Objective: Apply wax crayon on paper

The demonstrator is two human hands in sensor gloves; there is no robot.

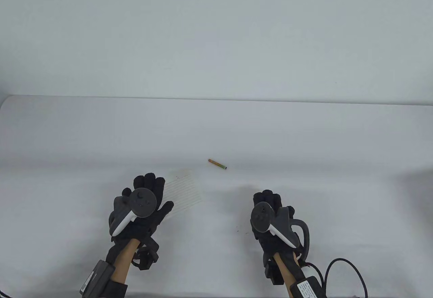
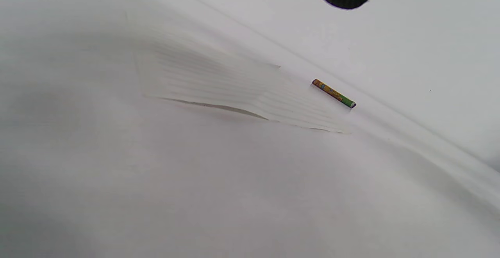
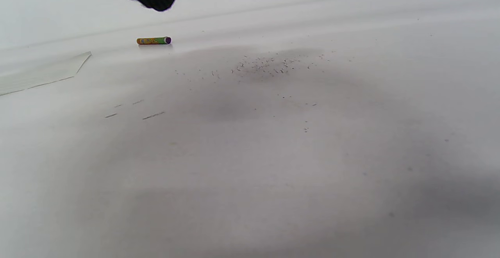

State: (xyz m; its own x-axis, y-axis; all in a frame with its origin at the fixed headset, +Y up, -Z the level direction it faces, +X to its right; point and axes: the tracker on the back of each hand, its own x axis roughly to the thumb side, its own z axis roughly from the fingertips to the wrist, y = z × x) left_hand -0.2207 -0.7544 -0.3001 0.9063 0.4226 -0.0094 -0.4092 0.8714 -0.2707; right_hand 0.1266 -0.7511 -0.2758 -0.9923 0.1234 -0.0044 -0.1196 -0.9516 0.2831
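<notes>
Crayon (image 1: 217, 164) lies loose on the white tabletop (image 1: 304, 135) in the table view, beyond both hands and just past the far corner of the lined paper (image 1: 184, 192). The left hand (image 1: 142, 210) rests on the paper's near-left part with fingers spread and empty; the right hand (image 1: 270, 216) is well right of the sheet, fingers curled under and empty as far as shows.

Left wrist view: the paper (image 2: 218, 82) has a lifted edge casting a shadow, and the crayon (image 2: 333, 93) sits beside its far corner.

Right wrist view: the crayon (image 3: 153, 40) lies apart from the paper (image 3: 43, 72), with dark crumbs (image 3: 265, 64) scattered nearby.

Being round, the crayon may roll away under a clumsy gloved pinch, and the curled sheet could slide or crease if left unpinned
</notes>
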